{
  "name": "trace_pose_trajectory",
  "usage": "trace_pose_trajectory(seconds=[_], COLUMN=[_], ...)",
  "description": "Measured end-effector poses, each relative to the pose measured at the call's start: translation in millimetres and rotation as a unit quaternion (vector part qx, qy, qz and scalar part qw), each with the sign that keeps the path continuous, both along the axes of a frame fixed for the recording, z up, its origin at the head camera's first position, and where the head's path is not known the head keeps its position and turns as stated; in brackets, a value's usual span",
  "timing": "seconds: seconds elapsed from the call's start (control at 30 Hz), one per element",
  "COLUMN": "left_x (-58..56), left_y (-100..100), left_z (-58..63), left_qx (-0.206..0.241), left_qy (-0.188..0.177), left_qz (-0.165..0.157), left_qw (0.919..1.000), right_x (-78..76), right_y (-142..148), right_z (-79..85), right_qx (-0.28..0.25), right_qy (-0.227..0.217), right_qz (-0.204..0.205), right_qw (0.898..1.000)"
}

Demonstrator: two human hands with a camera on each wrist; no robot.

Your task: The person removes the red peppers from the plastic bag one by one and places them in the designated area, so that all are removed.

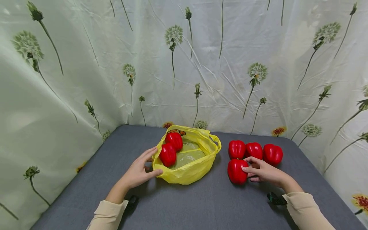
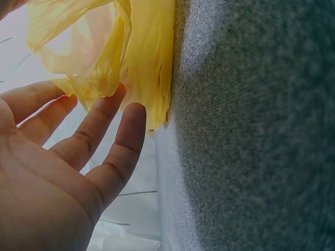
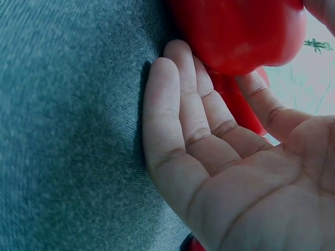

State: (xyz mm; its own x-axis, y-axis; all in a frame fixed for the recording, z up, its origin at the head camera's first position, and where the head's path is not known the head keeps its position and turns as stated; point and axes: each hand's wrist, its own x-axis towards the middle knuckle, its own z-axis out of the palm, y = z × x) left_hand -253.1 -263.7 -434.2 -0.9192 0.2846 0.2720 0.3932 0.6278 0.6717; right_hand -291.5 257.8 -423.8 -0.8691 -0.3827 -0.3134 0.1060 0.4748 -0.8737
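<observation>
A yellow plastic bag sits on the table with its mouth spread wide. Inside, against its left wall, lie two red bell peppers. My left hand rests at the bag's left side, its nearly straight fingertips against the plastic, as the left wrist view also shows. On the right, my right hand holds a red bell pepper from its right side, with thumb and index finger around it. In the right wrist view this pepper is near the fingertips, and the other fingers stretch out along the tabletop.
Three more red bell peppers stand in a row just behind the held one. The grey table ends at the back against a white curtain printed with dandelions.
</observation>
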Motion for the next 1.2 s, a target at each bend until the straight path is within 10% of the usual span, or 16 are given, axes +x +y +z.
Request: trace_pose_trajectory(seconds=[1.2], left_x=[1.4], left_y=[-1.9], left_z=[5.2], left_qx=[0.001], left_qy=[0.008], left_qz=[0.017], left_qw=[0.9998], right_x=[2.4], right_y=[-4.7], right_z=[3.8], right_qx=[0.028], right_qy=[0.030], right_qz=[0.017], right_qw=[0.999])
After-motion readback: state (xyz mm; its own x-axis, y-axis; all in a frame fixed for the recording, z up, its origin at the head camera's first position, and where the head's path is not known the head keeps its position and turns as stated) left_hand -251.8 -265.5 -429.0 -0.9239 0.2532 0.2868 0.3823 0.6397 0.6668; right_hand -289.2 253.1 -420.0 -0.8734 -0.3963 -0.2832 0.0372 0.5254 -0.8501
